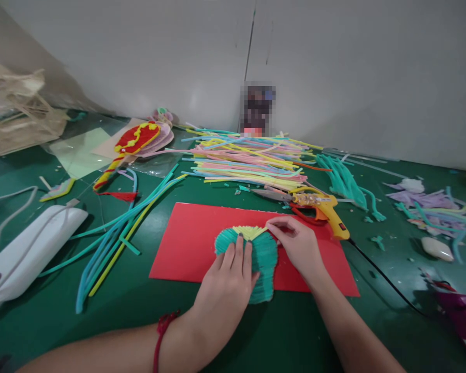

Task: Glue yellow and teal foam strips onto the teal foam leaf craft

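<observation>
A teal pipe-cleaner shape (264, 264) with a rounded top and straight lower part lies on a red board (178, 243). Short yellow pipe cleaners (245, 231) fan out in a V at its upper edge. My left hand (230, 274) rests on the teal shape, fingers stretched out, their tips pressing at the base of the yellow pieces. At the shape's upper right, my right hand (295, 241) pinches the end of a yellow pipe cleaner (259, 231) between thumb and forefinger. The left hand covers part of the shape's lower left.
Behind the board lie a yellow glue gun (328, 210), scissors (274, 195) and a pile of coloured pipe cleaners (248, 155). Loose pipe cleaners (116, 243) and a white power strip (34, 254) are at left, beyond them a red-and-yellow fan (134, 141). Scraps (431, 199) lie right.
</observation>
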Tool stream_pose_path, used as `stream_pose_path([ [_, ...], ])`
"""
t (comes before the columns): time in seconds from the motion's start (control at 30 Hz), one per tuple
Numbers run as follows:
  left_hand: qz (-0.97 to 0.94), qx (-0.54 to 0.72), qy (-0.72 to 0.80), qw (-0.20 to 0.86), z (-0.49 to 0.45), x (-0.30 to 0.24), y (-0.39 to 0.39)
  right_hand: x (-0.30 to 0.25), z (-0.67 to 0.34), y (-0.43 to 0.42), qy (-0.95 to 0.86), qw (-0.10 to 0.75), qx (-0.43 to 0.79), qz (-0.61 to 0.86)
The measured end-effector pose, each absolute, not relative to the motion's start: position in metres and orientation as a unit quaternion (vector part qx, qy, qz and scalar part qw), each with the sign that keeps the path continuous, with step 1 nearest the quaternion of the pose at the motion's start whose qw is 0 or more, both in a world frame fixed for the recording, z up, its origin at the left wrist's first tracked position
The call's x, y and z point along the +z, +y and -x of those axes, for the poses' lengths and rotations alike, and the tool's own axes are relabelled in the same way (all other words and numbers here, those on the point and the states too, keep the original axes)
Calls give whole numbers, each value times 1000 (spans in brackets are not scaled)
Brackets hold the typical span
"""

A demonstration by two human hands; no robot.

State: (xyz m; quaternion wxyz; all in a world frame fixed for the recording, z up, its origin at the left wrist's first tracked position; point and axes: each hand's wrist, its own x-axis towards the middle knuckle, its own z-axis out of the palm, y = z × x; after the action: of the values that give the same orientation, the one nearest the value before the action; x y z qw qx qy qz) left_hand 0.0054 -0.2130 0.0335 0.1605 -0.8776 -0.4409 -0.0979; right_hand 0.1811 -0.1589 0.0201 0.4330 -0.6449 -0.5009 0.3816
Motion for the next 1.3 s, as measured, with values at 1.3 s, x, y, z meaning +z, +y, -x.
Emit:
stream_pose_path([
  [1.3, 862, -66, -486, 130, -6, 39, -212, 14, -178, -164, -612, 413, 227, 635],
])
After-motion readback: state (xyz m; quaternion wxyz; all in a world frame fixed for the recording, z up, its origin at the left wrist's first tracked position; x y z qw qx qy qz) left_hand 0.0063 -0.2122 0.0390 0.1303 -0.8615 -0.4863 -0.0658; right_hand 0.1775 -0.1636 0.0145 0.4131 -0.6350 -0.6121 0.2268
